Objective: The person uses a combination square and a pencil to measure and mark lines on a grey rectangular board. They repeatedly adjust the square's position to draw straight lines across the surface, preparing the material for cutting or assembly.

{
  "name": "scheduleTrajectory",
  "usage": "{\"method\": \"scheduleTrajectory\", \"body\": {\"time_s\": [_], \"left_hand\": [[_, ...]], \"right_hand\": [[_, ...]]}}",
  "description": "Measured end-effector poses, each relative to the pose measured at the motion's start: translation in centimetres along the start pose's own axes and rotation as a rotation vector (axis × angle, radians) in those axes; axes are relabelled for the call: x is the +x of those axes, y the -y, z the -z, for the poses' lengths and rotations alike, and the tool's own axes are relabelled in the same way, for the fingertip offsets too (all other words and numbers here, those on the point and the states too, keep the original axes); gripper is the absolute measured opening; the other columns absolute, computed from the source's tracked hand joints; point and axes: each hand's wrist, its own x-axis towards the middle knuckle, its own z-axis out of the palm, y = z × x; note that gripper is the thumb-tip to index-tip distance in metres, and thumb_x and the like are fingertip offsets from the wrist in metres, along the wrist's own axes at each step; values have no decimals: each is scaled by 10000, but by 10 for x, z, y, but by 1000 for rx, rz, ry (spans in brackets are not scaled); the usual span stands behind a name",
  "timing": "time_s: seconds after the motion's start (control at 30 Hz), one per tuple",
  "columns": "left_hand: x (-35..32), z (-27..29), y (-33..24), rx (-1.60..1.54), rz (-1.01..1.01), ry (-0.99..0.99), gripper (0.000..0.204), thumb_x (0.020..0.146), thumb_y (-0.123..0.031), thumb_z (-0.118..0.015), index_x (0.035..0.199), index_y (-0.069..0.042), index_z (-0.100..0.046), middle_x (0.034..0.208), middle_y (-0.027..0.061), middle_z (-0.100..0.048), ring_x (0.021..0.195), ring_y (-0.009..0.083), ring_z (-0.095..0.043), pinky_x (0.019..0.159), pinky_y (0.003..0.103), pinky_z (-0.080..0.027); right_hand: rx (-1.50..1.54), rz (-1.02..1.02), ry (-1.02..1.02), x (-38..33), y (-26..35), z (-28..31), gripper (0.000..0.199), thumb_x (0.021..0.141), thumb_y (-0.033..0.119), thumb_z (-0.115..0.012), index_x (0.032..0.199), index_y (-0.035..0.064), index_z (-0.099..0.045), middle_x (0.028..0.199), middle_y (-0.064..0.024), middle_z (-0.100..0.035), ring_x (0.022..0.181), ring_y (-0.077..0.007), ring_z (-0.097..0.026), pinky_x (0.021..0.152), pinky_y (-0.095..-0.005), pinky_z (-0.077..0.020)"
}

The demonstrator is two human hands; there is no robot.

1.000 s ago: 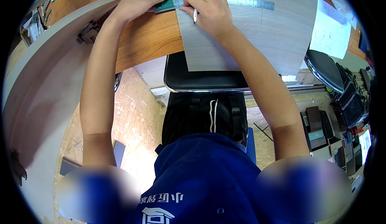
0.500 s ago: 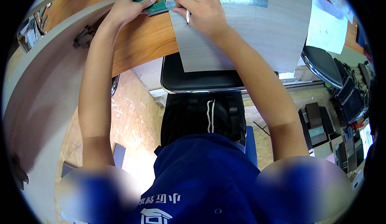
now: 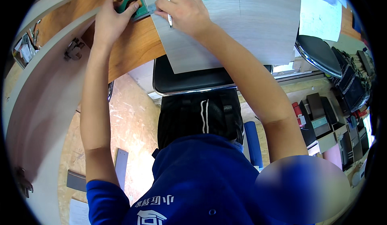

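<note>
A grey wood-grain board [image 3: 242, 35] lies on the table, a thin dark line drawn across its far part. Across it runs the steel blade of a combination square, whose green head [image 3: 142, 11] with a yellow vial sits at the board's left edge. My left hand [image 3: 111, 21] is closed on that head, thumb laid over it and fingers at its far left side. In my closed right hand [image 3: 185, 9] is a white pen [image 3: 169, 11], held upright with its dark tip toward me. That hand's fingertips press by the blade near the board's left edge, covering part of the blade.
The board overhangs the wooden tabletop [image 3: 135, 51] above a black stool seat [image 3: 189, 77]. A curved pale panel with a hinge [image 3: 73, 49] stands at left. A paper sheet [image 3: 320, 15] and another black seat [image 3: 320, 55] are at right. Shelving holds panel offcuts and a red bottle [image 3: 297, 112].
The whole view has shifted, so hands, square and board appear further left and slightly higher. My left fingers look looser around the green head. The pen stays in my right hand.
</note>
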Motion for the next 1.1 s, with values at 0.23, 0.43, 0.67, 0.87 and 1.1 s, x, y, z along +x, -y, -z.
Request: {"method": "scheduleTrajectory", "body": {"time_s": [0.23,0.43,0.67,0.87,1.1], "left_hand": [[-43,-6,-20,306,-282,-235,635,877,-430,-763,1397,-106,-595,1429,302,-502,1324,474,-484,1070,507,-450],[-38,-17,-19,85,-367,-138,552,897,-370,-754,1403,-195,-623,1468,250,-500,1300,424,-524,1077,479,-450],[-37,-20,-19,86,-349,-171,524,863,-314,-796,1359,-204,-669,1464,217,-512,1278,409,-539,1071,464,-464],[-37,-21,-19,124,-353,-184,513,861,-325,-794,1349,-221,-677,1466,210,-510,1275,408,-537,1066,464,-469],[-37,-21,-24,139,-361,-184,550,863,-287,-802,1386,-209,-650,1477,197,-497,1314,394,-517,1079,453,-468]], "right_hand": [[57,-18,-27,-2,-1,3,102,825,216,-754,855,191,-660,783,14,-609,943,-196,-592,888,-379,-436],[98,1,-15,0,-3,2,117,804,195,-762,840,182,-652,767,6,-595,899,-209,-596,878,-386,-448],[313,-204,48,14,7,22,191,893,180,-742,1071,134,-690,873,-27,-687,938,-252,-634,849,-404,-474],[699,-499,229,70,-7,42,210,984,130,-581,1079,-19,-693,872,-145,-730,734,-229,-701,650,-332,-540],[901,-756,228,71,-47,44,184,959,82,-634,1047,-54,-720,850,-67,-728,740,-114,-657,679,-262,-542]]}}
